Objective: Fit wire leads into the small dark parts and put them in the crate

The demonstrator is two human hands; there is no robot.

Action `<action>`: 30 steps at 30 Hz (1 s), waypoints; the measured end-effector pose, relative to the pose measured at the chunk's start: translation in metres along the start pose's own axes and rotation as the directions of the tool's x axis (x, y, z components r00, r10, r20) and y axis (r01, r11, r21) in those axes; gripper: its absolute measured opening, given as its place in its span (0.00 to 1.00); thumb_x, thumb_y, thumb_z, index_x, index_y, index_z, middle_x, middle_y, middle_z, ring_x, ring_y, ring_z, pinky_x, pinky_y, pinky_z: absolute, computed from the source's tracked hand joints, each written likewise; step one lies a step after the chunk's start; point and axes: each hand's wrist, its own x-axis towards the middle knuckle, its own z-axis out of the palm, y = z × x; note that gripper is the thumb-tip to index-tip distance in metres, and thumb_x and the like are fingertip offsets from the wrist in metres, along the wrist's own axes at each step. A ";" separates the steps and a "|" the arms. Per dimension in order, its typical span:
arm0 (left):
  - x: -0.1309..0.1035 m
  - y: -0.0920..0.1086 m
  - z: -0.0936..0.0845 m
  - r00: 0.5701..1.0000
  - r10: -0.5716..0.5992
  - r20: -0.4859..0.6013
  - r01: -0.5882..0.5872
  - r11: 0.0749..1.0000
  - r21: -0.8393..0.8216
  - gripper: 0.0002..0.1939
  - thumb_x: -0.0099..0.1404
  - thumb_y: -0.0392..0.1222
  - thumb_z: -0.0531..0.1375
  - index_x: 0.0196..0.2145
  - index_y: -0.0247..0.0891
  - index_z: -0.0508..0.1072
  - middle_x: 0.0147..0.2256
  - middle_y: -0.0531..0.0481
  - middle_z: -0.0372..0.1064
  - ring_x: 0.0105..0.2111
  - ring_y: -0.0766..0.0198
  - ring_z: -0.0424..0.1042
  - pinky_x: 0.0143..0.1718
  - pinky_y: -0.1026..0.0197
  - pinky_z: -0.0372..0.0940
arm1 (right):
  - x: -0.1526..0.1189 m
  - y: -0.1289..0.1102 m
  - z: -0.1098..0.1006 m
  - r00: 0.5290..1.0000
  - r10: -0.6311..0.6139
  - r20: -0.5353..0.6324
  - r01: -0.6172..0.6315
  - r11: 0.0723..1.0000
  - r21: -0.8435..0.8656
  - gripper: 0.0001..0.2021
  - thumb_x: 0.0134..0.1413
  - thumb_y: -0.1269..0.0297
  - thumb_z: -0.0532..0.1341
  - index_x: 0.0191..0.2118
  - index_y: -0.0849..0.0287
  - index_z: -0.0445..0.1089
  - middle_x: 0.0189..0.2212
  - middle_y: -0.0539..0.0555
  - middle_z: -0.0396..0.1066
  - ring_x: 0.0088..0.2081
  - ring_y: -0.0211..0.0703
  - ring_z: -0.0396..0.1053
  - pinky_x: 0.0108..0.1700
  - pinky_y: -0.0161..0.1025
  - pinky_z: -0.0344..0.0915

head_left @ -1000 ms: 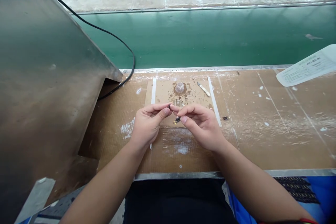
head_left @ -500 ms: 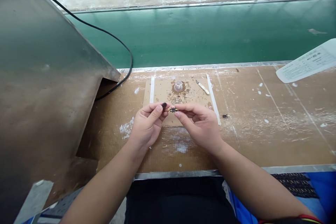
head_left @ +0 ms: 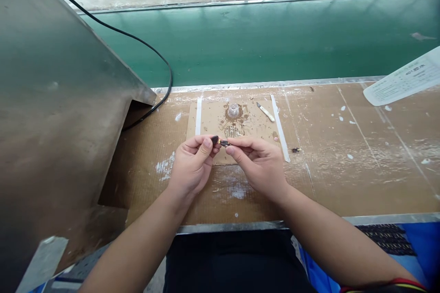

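Observation:
My left hand [head_left: 192, 162] pinches a small black oval piece [head_left: 215, 139] between thumb and forefinger. Right beside it, my right hand [head_left: 259, 160] grips a small black connector-like part [head_left: 225, 143] with yellow metal showing at its left end. The two parts meet or nearly touch; fingers hide the exact join. Beyond the hands a small clear cup [head_left: 233, 110] stands on a stained cardboard sheet [head_left: 213, 119]. A knife with a white handle [head_left: 266, 112] lies to its right. Another small black and yellow part [head_left: 295, 150] rests on the bench right of the sheet.
A large metal housing [head_left: 62, 91] fills the left side, with a black cable [head_left: 151, 50] looping beside it. Behind the bench runs a green conveyor belt [head_left: 257, 41]. A white bottle [head_left: 405, 78] juts in from the right. Blue bins [head_left: 424, 247] sit below the bench edge.
The black oval piece and the connector-like part have come closer together, and the connector has tilted slightly. Both hands stay almost in place; the view has shifted a little.

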 end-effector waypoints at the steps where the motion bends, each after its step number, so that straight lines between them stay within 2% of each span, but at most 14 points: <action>1: 0.000 0.000 0.000 1.000 0.000 -0.003 0.000 1.000 0.002 0.08 0.60 0.45 0.74 0.34 0.37 0.84 0.31 0.47 0.74 0.31 0.73 0.74 0.40 0.72 0.72 | 0.000 0.000 0.000 1.000 0.004 -0.001 -0.004 1.000 -0.004 0.11 0.70 0.77 0.69 0.53 0.59 0.80 0.47 0.54 0.76 0.48 0.43 0.76 0.55 0.35 0.76; 5: -0.001 -0.001 -0.002 1.000 0.007 -0.003 -0.007 1.000 0.013 0.08 0.60 0.44 0.73 0.34 0.38 0.84 0.33 0.46 0.76 0.32 0.73 0.74 0.41 0.72 0.72 | -0.001 0.002 -0.002 1.000 0.020 -0.006 -0.020 0.998 -0.056 0.09 0.70 0.74 0.70 0.52 0.58 0.80 0.47 0.54 0.76 0.48 0.45 0.76 0.54 0.39 0.77; 12: 0.000 -0.002 -0.002 0.999 0.045 0.030 -0.046 0.998 0.035 0.03 0.63 0.42 0.72 0.34 0.42 0.85 0.34 0.50 0.77 0.33 0.75 0.76 0.43 0.74 0.73 | -0.004 0.004 -0.001 0.999 0.050 -0.012 -0.050 0.998 -0.047 0.08 0.71 0.72 0.70 0.52 0.57 0.80 0.48 0.54 0.76 0.48 0.46 0.76 0.54 0.41 0.77; 15: -0.001 -0.003 0.000 0.996 0.087 0.009 -0.088 0.994 0.064 0.03 0.62 0.42 0.73 0.34 0.44 0.85 0.35 0.49 0.78 0.34 0.73 0.77 0.43 0.73 0.73 | -0.005 0.004 0.000 1.000 0.012 -0.025 -0.014 0.997 -0.075 0.10 0.70 0.73 0.69 0.53 0.55 0.80 0.48 0.53 0.76 0.48 0.46 0.76 0.52 0.42 0.77; 19: -0.002 -0.004 0.001 0.994 0.106 -0.024 -0.104 0.993 0.064 0.05 0.59 0.42 0.74 0.33 0.42 0.84 0.35 0.47 0.78 0.35 0.71 0.78 0.44 0.71 0.74 | -0.004 0.001 0.000 0.998 -0.059 -0.010 0.057 0.988 -0.147 0.11 0.70 0.75 0.68 0.53 0.55 0.80 0.47 0.53 0.76 0.47 0.48 0.75 0.50 0.48 0.75; 22: -0.003 -0.005 0.000 0.989 0.151 0.000 -0.150 0.985 0.090 0.03 0.61 0.41 0.73 0.34 0.43 0.84 0.36 0.46 0.78 0.36 0.70 0.78 0.45 0.70 0.74 | -0.002 -0.002 -0.001 0.995 -0.100 -0.001 0.098 0.978 -0.182 0.12 0.70 0.77 0.68 0.53 0.57 0.80 0.47 0.53 0.76 0.47 0.49 0.75 0.50 0.50 0.74; 27: -0.004 -0.008 -0.005 0.975 0.220 0.025 -0.220 0.950 0.220 0.03 0.66 0.40 0.70 0.37 0.47 0.84 0.39 0.49 0.78 0.40 0.70 0.79 0.48 0.68 0.74 | 0.002 -0.006 0.000 0.972 -0.229 0.048 0.233 0.928 -0.292 0.10 0.67 0.82 0.68 0.49 0.65 0.79 0.46 0.56 0.76 0.48 0.46 0.76 0.53 0.43 0.74; 30: -0.008 -0.009 -0.005 0.945 0.326 0.035 -0.311 0.856 0.412 0.07 0.67 0.38 0.69 0.41 0.50 0.84 0.42 0.51 0.78 0.43 0.70 0.79 0.52 0.67 0.74 | 0.003 -0.005 0.000 0.963 -0.262 0.056 0.264 0.893 -0.365 0.10 0.66 0.83 0.68 0.48 0.66 0.79 0.46 0.57 0.76 0.49 0.46 0.76 0.54 0.43 0.74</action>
